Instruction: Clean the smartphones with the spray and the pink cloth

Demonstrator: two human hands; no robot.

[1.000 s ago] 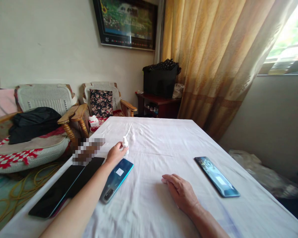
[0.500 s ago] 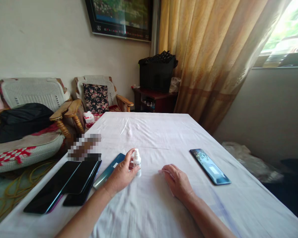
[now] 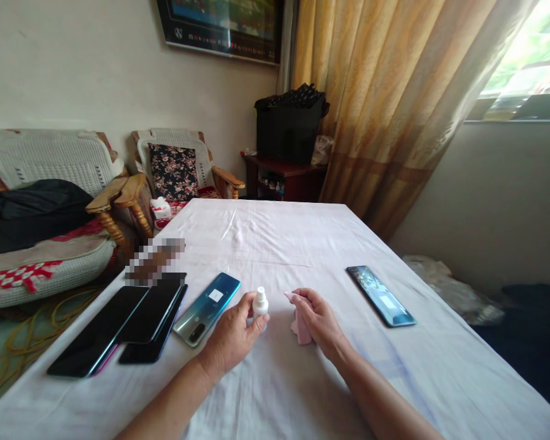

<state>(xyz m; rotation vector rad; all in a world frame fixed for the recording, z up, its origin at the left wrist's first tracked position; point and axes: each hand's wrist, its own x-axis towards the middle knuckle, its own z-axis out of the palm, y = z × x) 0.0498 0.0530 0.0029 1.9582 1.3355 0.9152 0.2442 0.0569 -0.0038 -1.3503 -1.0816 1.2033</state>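
My left hand (image 3: pixel 236 329) is closed around a small white spray bottle (image 3: pixel 260 303), its nozzle pointing up. Pinched between the fingers of my right hand (image 3: pixel 319 321) is a pink cloth (image 3: pixel 301 330), which hangs down toward the tabletop. A blue-silver phone (image 3: pixel 208 308) lies back up just left of my left hand, with a white sticker on it. Off to the right of my right hand rests another phone (image 3: pixel 381 296), its glossy surface reflecting light and carrying a pale label.
Several dark phones (image 3: pixel 101 330) lie overlapped on the left of the white-covered table (image 3: pixel 266 238), beside a pixelated patch. Wooden armchairs (image 3: pixel 174 177) stand beyond the left edge, a cabinet (image 3: pixel 284 177) past the far end. Plastic bags (image 3: pixel 449 290) lie on the right.
The bottle in my left hand has come nearer and slightly right. My right hand has lifted, and the pink cloth now shows below its fingers. The camera view has tilted down a little.
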